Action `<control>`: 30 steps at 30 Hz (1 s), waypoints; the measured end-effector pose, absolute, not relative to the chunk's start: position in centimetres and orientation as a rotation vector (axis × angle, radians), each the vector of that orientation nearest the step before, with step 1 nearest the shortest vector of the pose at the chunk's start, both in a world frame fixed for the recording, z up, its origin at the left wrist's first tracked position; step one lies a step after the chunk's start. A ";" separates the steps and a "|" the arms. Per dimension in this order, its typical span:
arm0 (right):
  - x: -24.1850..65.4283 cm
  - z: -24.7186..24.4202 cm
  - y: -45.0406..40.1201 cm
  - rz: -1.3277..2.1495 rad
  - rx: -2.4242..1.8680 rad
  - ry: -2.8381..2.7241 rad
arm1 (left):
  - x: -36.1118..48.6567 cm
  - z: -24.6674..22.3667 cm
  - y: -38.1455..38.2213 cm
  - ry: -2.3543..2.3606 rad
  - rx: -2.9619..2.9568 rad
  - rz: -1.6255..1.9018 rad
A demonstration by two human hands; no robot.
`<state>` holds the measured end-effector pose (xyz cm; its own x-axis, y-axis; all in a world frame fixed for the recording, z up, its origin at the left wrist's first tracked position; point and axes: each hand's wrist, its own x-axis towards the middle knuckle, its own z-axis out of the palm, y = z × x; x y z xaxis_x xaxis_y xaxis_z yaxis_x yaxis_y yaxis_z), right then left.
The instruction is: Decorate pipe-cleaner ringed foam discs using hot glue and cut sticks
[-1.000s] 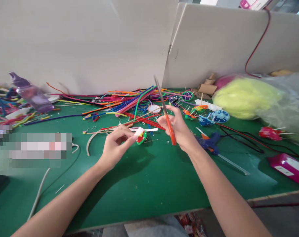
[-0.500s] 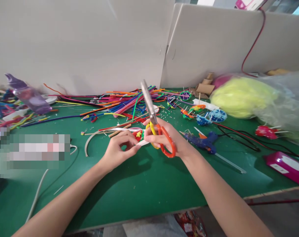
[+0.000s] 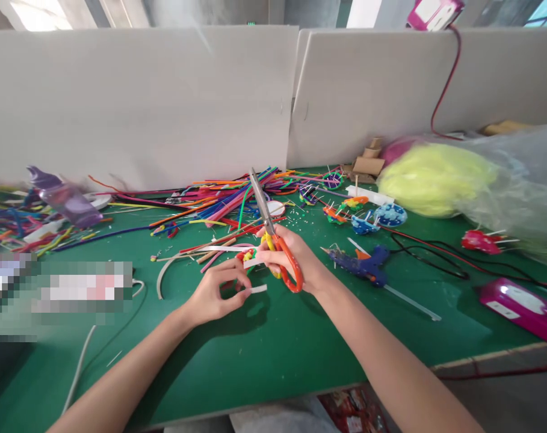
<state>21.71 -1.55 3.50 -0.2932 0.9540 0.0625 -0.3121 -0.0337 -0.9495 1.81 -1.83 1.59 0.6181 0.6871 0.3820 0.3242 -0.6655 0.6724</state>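
Observation:
My left hand [image 3: 221, 290] pinches a short white strip [image 3: 259, 289] between thumb and fingertips, its free end pointing right. Scissors [image 3: 281, 255] with orange and yellow handles are in my right hand [image 3: 295, 255], their metal blades pointing up and away from me. A second white piece [image 3: 252, 263] sticks out to the left from the fingers of that same hand. Just behind my fingertips is a small red, yellow and green decoration [image 3: 246, 255], partly covered. My two hands are close together over the table, and the strips in them do not touch.
Coloured pipe cleaners [image 3: 223, 201] are heaped along the back of the green table [image 3: 273, 355]. On the right lie a blue glue gun [image 3: 361, 263], small decorated pieces [image 3: 364, 222], a pink device [image 3: 519, 307] and a bag [image 3: 435, 177]. A purple bottle [image 3: 68, 201] leans at left.
The view has tilted up a little. Both hands held one white strip between them before; now two separate white pieces show, the left hand's one lower and apart from the right hand's.

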 end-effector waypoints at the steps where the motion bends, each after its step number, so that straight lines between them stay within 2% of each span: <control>1: 21.6 3.5 -1.6 1.540 -0.796 -1.155 | 1.7 1.5 -1.8 0.808 2.298 0.850; 8: 19.8 3.1 -2.2 1.497 -0.849 -1.061 | 1.7 0.9 -1.3 1.018 2.008 1.090; 21: 19.2 3.1 -2.4 1.333 -0.949 -1.098 | 2.0 1.3 -1.5 0.983 1.743 1.193; 30: 19.2 3.1 -3.1 1.396 -0.875 -1.268 | 2.3 1.0 -1.8 0.940 1.811 1.141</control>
<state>19.20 -3.05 3.11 -0.2233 0.9682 0.1125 -0.2048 0.0662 -0.9766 2.27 -1.80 0.95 0.3226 0.8791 0.3508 0.1763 -0.4199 0.8903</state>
